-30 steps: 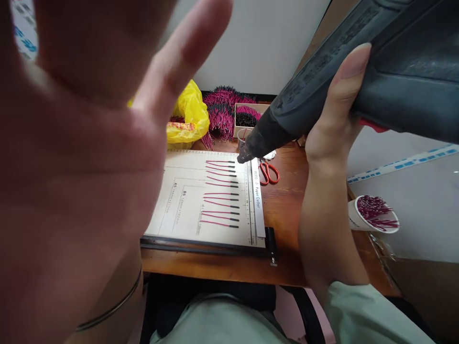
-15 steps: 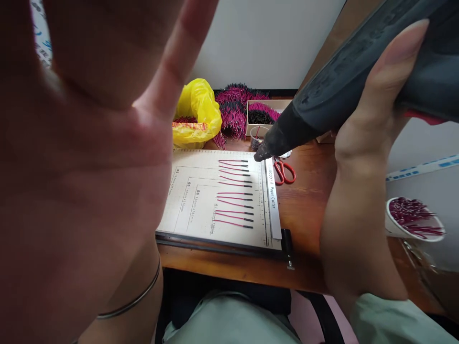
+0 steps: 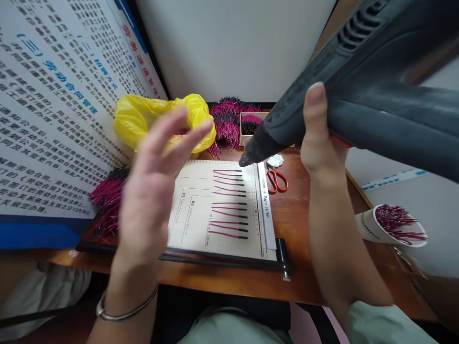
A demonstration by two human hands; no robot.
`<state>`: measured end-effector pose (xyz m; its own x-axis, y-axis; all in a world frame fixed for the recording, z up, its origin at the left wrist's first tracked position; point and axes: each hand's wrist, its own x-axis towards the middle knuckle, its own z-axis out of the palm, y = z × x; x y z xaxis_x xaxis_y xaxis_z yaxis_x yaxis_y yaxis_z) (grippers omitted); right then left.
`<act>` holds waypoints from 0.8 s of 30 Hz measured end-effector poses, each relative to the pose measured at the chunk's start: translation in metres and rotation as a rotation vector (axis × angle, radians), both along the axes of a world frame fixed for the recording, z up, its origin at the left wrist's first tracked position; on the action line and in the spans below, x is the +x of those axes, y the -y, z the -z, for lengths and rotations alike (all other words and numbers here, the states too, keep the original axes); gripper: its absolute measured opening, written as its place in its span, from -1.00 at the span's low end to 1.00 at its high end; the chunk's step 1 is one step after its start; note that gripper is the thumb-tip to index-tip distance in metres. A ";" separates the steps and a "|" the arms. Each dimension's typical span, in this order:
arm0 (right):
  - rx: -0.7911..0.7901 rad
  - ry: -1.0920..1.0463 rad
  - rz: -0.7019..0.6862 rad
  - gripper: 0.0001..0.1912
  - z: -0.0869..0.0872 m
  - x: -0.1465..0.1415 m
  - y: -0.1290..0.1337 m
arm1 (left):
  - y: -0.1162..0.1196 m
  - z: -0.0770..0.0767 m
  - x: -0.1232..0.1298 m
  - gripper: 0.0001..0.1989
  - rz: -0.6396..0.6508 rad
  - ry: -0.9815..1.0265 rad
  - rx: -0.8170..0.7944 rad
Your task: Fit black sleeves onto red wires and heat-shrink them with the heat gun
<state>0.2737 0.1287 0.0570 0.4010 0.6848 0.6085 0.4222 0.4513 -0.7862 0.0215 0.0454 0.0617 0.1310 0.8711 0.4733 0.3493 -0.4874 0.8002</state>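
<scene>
As the right hand (image 3: 320,143) grips the gun (image 3: 358,102), likely heating wires (image 3: 229,203), the left hand (image 3: 146,200) spreads empty; steady aim seems due.

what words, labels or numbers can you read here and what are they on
"A5 148mm x210mm": cutter board
"B6 128mm x182mm": same board
"Paper Cutter": the board's pale strip; preceding word unclear
"劳务派遣管理": poster, red
"招聘方式": poster, blue
"劳动合同管理": poster, blue
Too small or blurred: remaining poster text, ruler figures, print by the wires, marks on the cup, wall strip and heat gun
</scene>
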 end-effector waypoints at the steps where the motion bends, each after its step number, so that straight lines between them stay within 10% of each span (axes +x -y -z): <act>1: -0.009 0.014 -0.013 -0.10 0.001 0.000 -0.002 | -0.009 0.011 0.007 -0.40 0.018 -0.052 -0.048; 9: -0.029 0.028 -0.030 -0.16 0.004 0.005 -0.002 | -0.053 0.069 0.030 -0.39 -0.022 -0.787 -0.274; 18: 0.029 0.007 -0.039 -0.21 0.009 0.014 -0.010 | -0.104 0.072 0.036 -0.72 -0.283 -0.685 -0.270; 24: 0.065 0.055 0.006 -0.29 0.009 0.018 -0.009 | -0.123 0.078 0.028 -0.79 -0.170 -0.563 -0.233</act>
